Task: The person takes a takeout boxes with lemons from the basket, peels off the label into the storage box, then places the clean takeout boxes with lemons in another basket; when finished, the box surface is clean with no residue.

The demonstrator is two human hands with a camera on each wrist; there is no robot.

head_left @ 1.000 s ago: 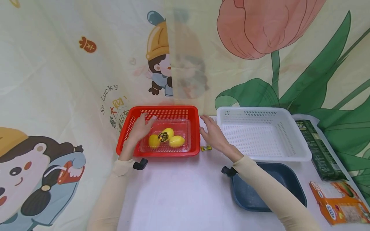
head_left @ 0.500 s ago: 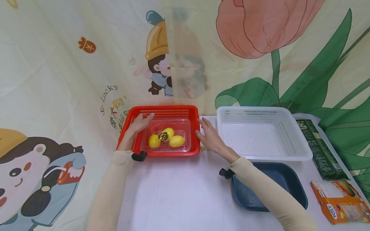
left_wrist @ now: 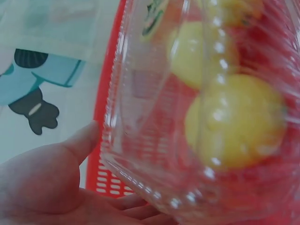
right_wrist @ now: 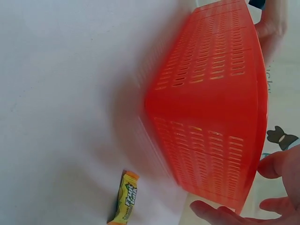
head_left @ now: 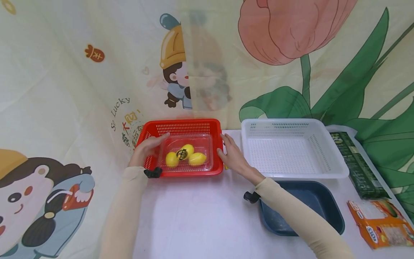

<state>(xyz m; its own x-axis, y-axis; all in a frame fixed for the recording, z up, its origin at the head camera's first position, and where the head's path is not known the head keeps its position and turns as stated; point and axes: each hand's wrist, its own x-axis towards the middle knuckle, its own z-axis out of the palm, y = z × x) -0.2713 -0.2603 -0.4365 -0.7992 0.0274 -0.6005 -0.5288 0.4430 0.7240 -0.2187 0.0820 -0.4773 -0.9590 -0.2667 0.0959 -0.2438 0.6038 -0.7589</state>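
A red slotted plastic basket (head_left: 180, 175) holds a clear plastic clamshell box (head_left: 208, 144) with several lemons (head_left: 197, 159) inside, one partly behind a round dark label. My left hand (head_left: 146, 148) is at the basket's left side, its fingers reaching in toward the clamshell. In the left wrist view, those fingers (left_wrist: 131, 202) pass partly behind the box's edge, while the thumb points at the red rim. At the basket's right rim is my right hand (head_left: 235, 157), fingers extended. Its thumb (right_wrist: 274, 164) lies against or very near the rim in the right wrist view.
A white slotted basket (head_left: 291, 174) stands to the right, with a dark blue tray (head_left: 300, 230) in front. Farther right lie a green packet (head_left: 359, 165) and an orange packet (head_left: 381, 225). A small yellow wrapped candy (right_wrist: 125, 199) lies beside the red basket.
My left hand has drawn back leftward from over the red basket to its left side. The right hand has shifted slightly left, up to the basket's right rim.
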